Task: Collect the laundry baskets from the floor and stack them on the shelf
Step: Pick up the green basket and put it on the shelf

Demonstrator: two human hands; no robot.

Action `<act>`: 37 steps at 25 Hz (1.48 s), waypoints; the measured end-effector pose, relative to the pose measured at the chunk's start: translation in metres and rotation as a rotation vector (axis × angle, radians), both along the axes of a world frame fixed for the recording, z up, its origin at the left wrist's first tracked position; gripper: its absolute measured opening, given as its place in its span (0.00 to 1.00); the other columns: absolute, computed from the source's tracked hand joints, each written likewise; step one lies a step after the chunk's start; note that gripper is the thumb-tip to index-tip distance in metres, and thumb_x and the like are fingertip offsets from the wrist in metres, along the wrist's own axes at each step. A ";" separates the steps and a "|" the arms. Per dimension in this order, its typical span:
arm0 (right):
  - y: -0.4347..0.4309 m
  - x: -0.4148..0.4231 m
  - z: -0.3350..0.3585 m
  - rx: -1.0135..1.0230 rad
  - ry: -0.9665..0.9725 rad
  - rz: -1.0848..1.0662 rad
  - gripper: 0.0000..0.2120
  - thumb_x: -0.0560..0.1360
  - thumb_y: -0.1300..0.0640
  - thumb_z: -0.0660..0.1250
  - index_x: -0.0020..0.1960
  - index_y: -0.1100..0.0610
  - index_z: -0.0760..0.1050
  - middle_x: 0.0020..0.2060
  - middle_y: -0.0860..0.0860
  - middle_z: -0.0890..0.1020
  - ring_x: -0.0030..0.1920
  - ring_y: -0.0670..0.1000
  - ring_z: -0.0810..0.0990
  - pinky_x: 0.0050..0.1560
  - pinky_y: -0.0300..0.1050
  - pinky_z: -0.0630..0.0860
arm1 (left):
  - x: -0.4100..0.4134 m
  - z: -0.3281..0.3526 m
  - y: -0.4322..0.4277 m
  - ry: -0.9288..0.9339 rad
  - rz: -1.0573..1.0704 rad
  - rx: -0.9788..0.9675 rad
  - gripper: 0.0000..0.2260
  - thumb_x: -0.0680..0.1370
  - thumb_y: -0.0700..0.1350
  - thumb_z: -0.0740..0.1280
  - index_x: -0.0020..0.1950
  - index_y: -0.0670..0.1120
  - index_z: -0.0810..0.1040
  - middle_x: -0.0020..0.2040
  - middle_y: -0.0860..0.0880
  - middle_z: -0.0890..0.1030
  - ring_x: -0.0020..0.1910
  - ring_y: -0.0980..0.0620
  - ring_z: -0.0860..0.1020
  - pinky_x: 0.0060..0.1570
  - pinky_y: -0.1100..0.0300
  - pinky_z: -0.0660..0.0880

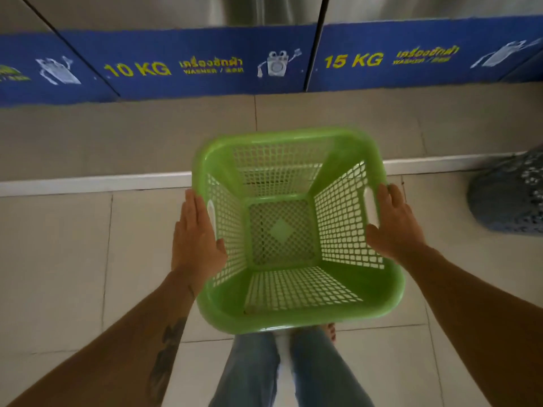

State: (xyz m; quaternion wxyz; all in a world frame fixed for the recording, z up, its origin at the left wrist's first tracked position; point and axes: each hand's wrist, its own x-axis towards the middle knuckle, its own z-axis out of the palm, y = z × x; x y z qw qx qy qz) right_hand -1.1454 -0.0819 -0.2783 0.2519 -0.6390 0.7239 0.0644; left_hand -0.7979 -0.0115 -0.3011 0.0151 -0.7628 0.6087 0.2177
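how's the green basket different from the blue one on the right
The green basket sits between both hands, left hand and right hand on its sides; the blue-grey basket lies untouched at the frame edge. The green basket is wholly visible and shows its empty inside; the blue-grey basket is cut off. Both have perforated plastic walls.

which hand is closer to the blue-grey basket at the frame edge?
Right. The right hand grips the green basket on the side facing the blue-grey basket; the left hand is on the far side.
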 end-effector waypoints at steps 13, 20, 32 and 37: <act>-0.013 0.041 0.111 -0.145 0.156 0.260 0.51 0.62 0.64 0.75 0.78 0.58 0.50 0.77 0.57 0.54 0.67 0.62 0.70 0.54 0.55 0.78 | 0.046 0.112 0.018 0.171 0.241 -0.173 0.45 0.67 0.33 0.67 0.81 0.45 0.50 0.82 0.49 0.51 0.79 0.47 0.57 0.70 0.51 0.67; 0.028 0.109 0.273 -0.269 0.045 0.474 0.48 0.62 0.62 0.72 0.78 0.57 0.53 0.78 0.56 0.54 0.67 0.63 0.71 0.60 0.56 0.74 | 0.083 0.290 0.132 0.090 0.472 -0.311 0.40 0.67 0.33 0.69 0.78 0.44 0.61 0.78 0.48 0.64 0.71 0.42 0.69 0.63 0.49 0.71; 0.235 0.285 0.423 -0.474 -0.193 1.147 0.46 0.68 0.60 0.69 0.79 0.56 0.48 0.79 0.55 0.49 0.75 0.60 0.62 0.60 0.54 0.73 | 0.081 0.421 0.515 -0.173 1.129 -0.517 0.41 0.66 0.38 0.66 0.80 0.47 0.58 0.80 0.48 0.60 0.68 0.38 0.73 0.61 0.44 0.76; 0.404 0.368 0.448 -0.542 -0.337 1.405 0.42 0.64 0.58 0.67 0.76 0.55 0.55 0.75 0.53 0.58 0.67 0.60 0.70 0.56 0.54 0.75 | 0.072 0.453 0.710 -0.318 1.303 -0.584 0.42 0.65 0.36 0.66 0.78 0.55 0.59 0.77 0.52 0.65 0.56 0.41 0.80 0.45 0.51 0.80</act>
